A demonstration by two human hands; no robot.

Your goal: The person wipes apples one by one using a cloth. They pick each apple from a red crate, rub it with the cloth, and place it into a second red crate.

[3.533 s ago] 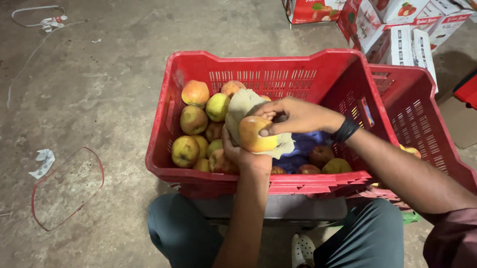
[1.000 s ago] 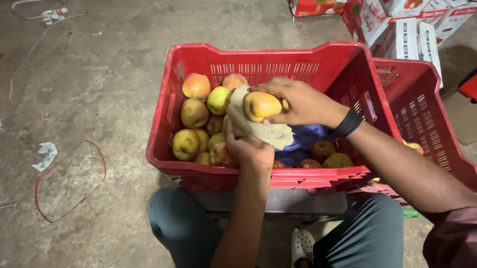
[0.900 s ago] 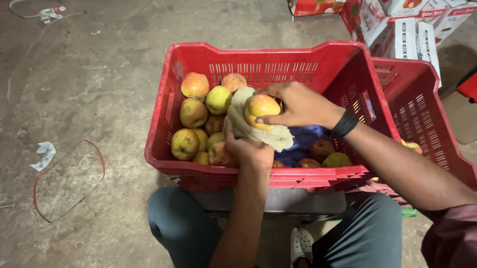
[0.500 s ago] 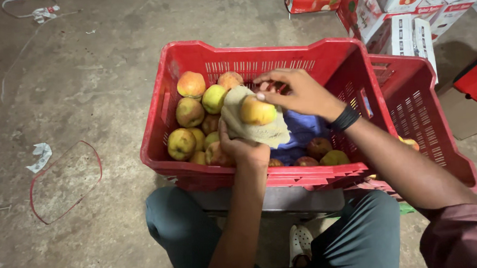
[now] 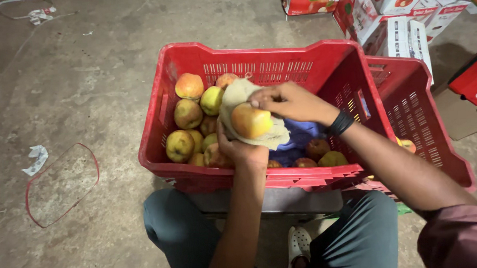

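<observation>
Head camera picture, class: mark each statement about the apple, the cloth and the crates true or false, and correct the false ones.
1. The left hand holds an apple wrapped in a beige cloth. True.
2. The red crate in front is empty. False: apples lie in it, mostly on its left side.
3. The right hand wears a dark wristband. True.
4. The crates stand on green grass. False: the floor is bare grey concrete.
5. Printed cardboard boxes lie beyond the crates. True.

Matt beige cloth (image 5: 232, 100), glossy plastic crate (image 5: 257, 56)
</observation>
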